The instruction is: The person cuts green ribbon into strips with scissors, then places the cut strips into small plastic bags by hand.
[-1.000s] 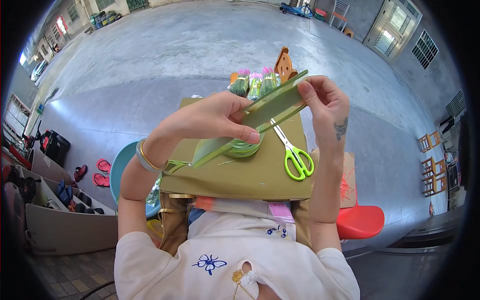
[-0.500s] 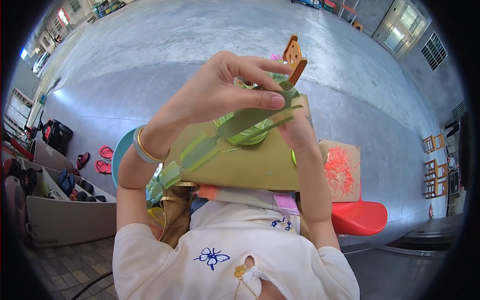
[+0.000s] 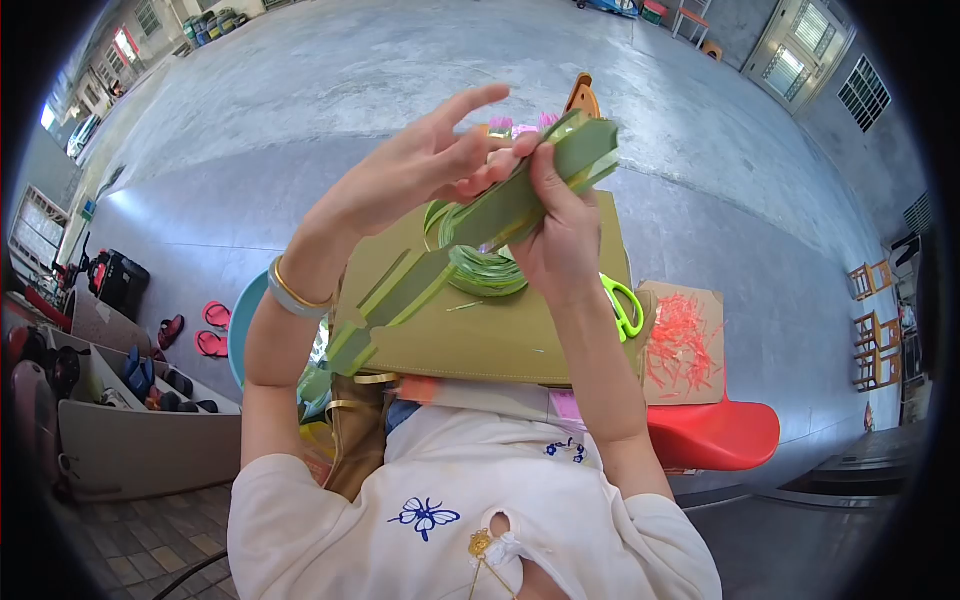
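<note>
A long green ribbon-like strip (image 3: 408, 285), narrowed at intervals into flared sections with paler edges, runs from my lower left up to both hands. My right hand (image 3: 562, 235) grips its layered upper end, thumb pressed on the front face. My left hand (image 3: 445, 160), with a bangle at the wrist, has its index finger raised away, while its other fingers curl at the strip's left edge. Some of those fingertips are hidden. Behind the strip, a coil of green ribbon (image 3: 490, 278) lies on the olive tabletop (image 3: 450, 345). Green-handled scissors (image 3: 630, 310) are beside my right forearm.
An orange-brown piece with holes (image 3: 580, 98) and pink flower-like items (image 3: 502, 126) stand beyond my hands. Right of the table, red shreds (image 3: 683, 345) lie on cardboard above a red chair (image 3: 720, 435). A blue basin (image 3: 245, 320) and pink slippers (image 3: 212, 343) are left.
My right hand has come from behind the strip to grip its upper end with the thumb in front. My left hand has shifted left and raised its index finger. The scissors are now more exposed.
</note>
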A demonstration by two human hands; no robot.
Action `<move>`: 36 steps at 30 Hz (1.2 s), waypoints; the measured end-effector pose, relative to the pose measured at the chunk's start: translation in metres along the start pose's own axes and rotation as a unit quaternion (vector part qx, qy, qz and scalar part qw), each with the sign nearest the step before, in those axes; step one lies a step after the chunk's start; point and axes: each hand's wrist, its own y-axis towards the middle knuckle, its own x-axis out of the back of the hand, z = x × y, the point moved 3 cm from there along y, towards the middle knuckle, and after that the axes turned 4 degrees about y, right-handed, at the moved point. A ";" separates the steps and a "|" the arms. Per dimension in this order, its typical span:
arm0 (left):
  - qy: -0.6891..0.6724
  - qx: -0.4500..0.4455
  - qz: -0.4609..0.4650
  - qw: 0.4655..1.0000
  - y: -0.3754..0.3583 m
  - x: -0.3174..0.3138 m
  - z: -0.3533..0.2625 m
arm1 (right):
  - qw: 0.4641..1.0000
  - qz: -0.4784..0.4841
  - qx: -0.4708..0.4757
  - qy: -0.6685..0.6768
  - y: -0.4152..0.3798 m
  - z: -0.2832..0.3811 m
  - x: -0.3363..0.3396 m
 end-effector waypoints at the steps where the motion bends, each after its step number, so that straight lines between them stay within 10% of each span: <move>1: -0.078 -0.007 0.024 0.997 -0.008 0.008 0.016 | 0.998 0.022 0.020 0.054 0.000 0.011 0.004; 5: -0.001 0.200 0.301 0.933 -0.052 0.018 0.058 | 0.991 -0.004 0.109 0.075 0.001 0.065 0.017; 11: 0.002 0.210 0.197 0.958 -0.074 0.019 0.023 | 0.986 -0.100 0.100 0.090 -0.009 0.102 0.073; 16: 0.109 0.007 0.069 0.992 -0.065 0.012 -0.017 | 0.967 -0.246 0.046 -0.048 -0.006 0.063 0.087; 20: 0.253 -0.192 0.004 0.948 -0.034 -0.007 -0.047 | 0.985 -0.159 -0.019 -0.070 0.009 0.004 0.073; 23: 0.292 -0.180 -0.041 0.939 0.003 -0.013 -0.044 | 0.996 -0.081 -0.047 0.003 0.016 -0.024 0.045; 31: 0.193 0.068 -0.105 0.973 0.029 -0.002 -0.019 | 0.995 -0.004 -0.103 -0.004 0.008 -0.026 0.008; 36: -0.118 0.149 0.091 0.978 -0.006 -0.006 0.038 | 0.986 -0.039 -0.003 0.159 0.017 0.013 0.037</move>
